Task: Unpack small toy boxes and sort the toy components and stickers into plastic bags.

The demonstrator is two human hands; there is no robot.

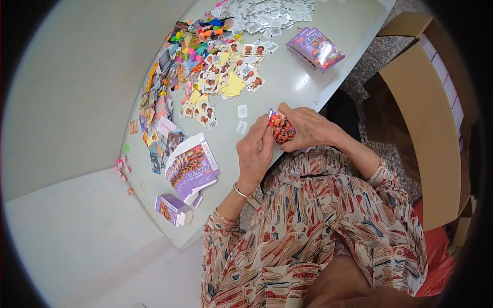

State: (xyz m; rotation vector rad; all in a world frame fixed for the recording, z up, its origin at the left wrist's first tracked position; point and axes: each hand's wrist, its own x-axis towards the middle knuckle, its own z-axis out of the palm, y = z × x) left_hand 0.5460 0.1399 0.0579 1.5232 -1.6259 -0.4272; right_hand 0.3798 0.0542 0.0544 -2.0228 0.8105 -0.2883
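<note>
Close to the table's near edge, a small purple carton with colourful cartoon figures (pixel 282 129) is held between both hands. My left hand (pixel 254 154) grips its left side, thumb and fingers closed against it. From the right, my right hand (pixel 309 127) wraps round the carton and covers much of it. Left of my left forearm lies a fanned stack of flat purple cartons (pixel 192 167). Nearer me, a folded purple box (pixel 173 209) rests on the table. Two small white sachets (pixel 242 126) lie just beyond my left hand.
Cartoon sticker sheets and yellow papers (pixel 233 84), little coloured toys (pixel 197 49), picture cards (pixel 159 138) and a heap of white sachets (pixel 272 15) cover the table's far side. Purple packs (pixel 316 49) sit at far right. A large cardboard box (pixel 423 113) stands beside the table.
</note>
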